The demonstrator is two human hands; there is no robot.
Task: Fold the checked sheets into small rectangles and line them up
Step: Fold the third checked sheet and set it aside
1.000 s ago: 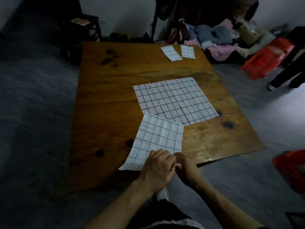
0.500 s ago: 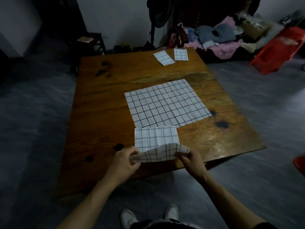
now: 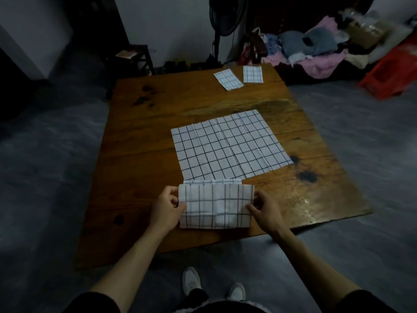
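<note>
A white checked sheet (image 3: 215, 205), partly folded into a rectangle, lies at the near edge of the wooden table (image 3: 140, 159). My left hand (image 3: 165, 207) pinches its left edge and my right hand (image 3: 262, 205) pinches its right edge, holding the top flap over the lower layer. A narrow strip of the lower layer shows beyond the flap's far edge. Behind it a large checked sheet (image 3: 229, 144) lies spread flat in the middle of the table. Two small folded checked rectangles (image 3: 228, 79) (image 3: 253, 74) lie side by side at the far edge.
A dark stool (image 3: 135, 56) and a standing fan (image 3: 223, 26) are behind the table. A pile of clothes (image 3: 316, 50) and a red bag (image 3: 388, 74) lie at the back right. My shoes (image 3: 191, 282) stand on the grey floor below the table's near edge.
The near flap of the sheet has been carried away from me over the lower layer, nearly covering it. Both hands moved forward and apart along its side edges.
</note>
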